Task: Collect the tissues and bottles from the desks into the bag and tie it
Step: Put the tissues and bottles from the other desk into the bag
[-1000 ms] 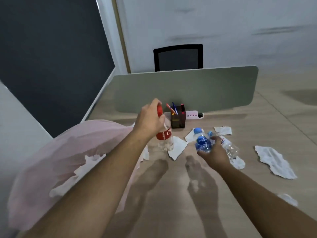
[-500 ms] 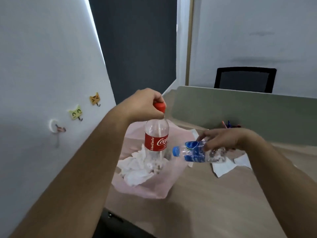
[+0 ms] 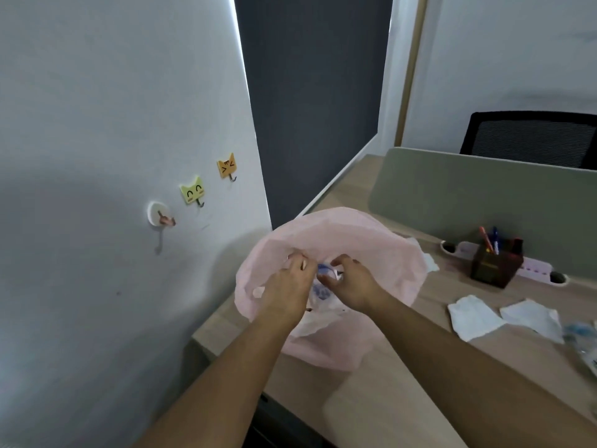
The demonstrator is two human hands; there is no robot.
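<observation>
A pink plastic bag (image 3: 361, 250) lies open on the desk's left end with white tissues inside. Both my hands reach into its mouth. My right hand (image 3: 353, 286) is closed around a small clear bottle with a blue label (image 3: 323, 270), held just inside the bag. My left hand (image 3: 286, 286) is beside it with curled fingers; what it holds is hidden, and the red-labelled bottle is out of sight. Two crumpled tissues (image 3: 473, 316) (image 3: 529, 316) lie on the desk to the right, and another clear bottle (image 3: 584, 347) lies at the right edge.
A dark pen holder (image 3: 496, 266) and a pink power strip (image 3: 534, 268) stand by the green divider (image 3: 468, 195). A black chair (image 3: 529, 137) is behind it. The wall with cat hooks (image 3: 193, 192) is close on the left; the desk edge (image 3: 210, 337) runs below the bag.
Both hands dropped from above the bag into its mouth. The red-labelled bottle went down out of sight, and the blue-labelled one moved left into the bag.
</observation>
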